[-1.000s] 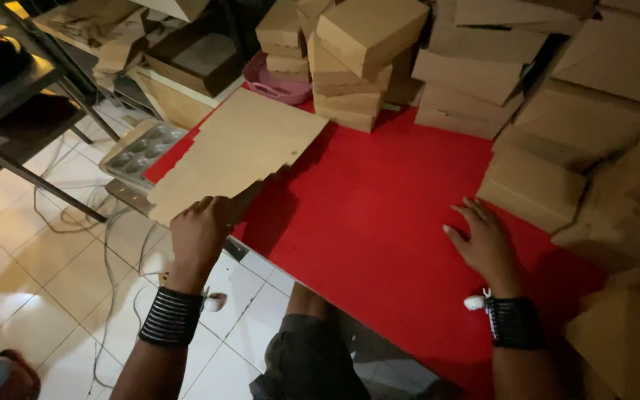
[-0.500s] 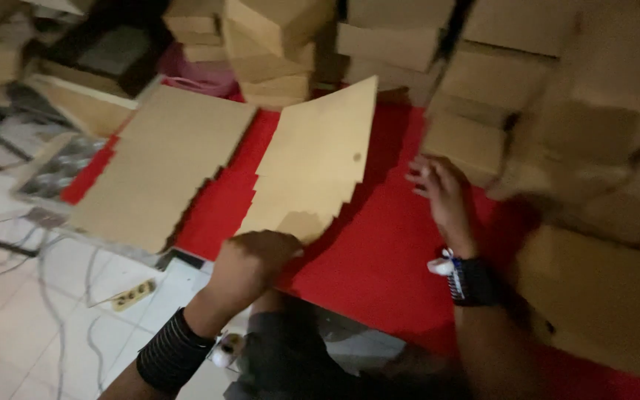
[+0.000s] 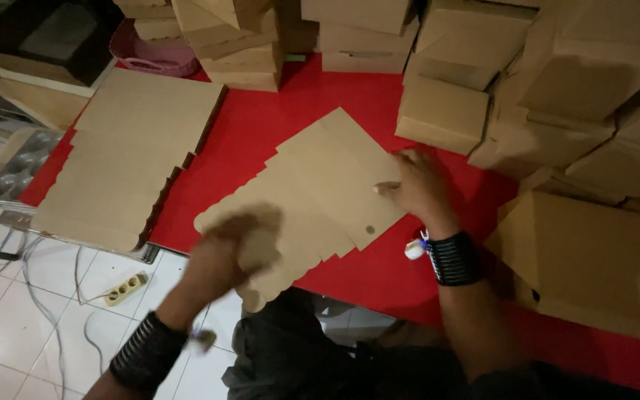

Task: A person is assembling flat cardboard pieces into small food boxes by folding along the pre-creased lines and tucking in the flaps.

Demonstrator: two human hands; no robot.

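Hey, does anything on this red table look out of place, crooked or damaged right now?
Nothing looks damaged. The flat cardboard blank lies skewed on the red table, its near end jutting past the edge under the blurred left hand; the right hand presses its far side. The stack of blanks lies tidy.

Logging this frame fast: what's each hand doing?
Left hand: blurred, on the flat cardboard sheet; grip cannot be told.
Right hand: open, pressing the sheet.

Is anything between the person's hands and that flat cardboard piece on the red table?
No. Both hands are already on the flat cardboard sheet: the left hand at its near edge, the right hand on its far side. Nothing visible lies between.
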